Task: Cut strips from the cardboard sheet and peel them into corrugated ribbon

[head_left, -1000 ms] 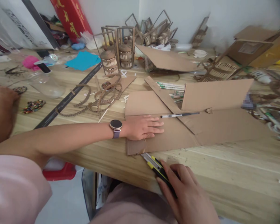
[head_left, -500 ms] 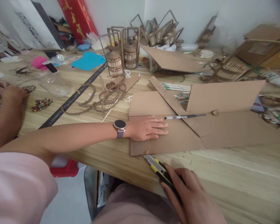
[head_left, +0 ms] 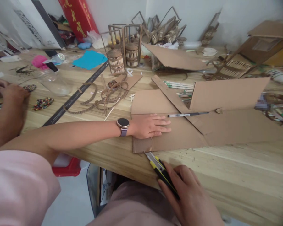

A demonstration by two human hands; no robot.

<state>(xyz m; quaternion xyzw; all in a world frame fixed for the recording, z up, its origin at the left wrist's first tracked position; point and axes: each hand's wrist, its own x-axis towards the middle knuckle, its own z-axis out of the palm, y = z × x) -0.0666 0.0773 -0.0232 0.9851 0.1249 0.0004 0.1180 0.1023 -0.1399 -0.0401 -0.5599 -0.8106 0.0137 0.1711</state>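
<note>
My left hand [head_left: 151, 126] lies flat on a large piece of cardboard [head_left: 231, 125], fingers spread, a watch [head_left: 123, 122] on its wrist. In my right hand [head_left: 186, 188] is a yellow and black utility knife [head_left: 162, 172]. Its bared blade meets the cardboard's near edge, just below my left hand. A pen [head_left: 188, 115] rests on the cardboard beyond my left fingertips, crossing a narrow cardboard strip [head_left: 172, 99] that lies slantwise. One flap [head_left: 228, 94] of the cardboard stands up at the back right.
Corrugated strips [head_left: 113, 94] lie coiled left of the cardboard, near a long black strip [head_left: 70, 100]. Small lantern-like models [head_left: 115, 59] stand behind. A clear jar [head_left: 55, 83] and blue sheets [head_left: 90, 59] are farther left. Another person's hands [head_left: 10, 89] hold beads at the left edge.
The view has shifted slightly. My right hand and the utility knife have moved a little left; the blade stays at the cardboard's near edge. My left hand keeps its place on the cardboard.
</note>
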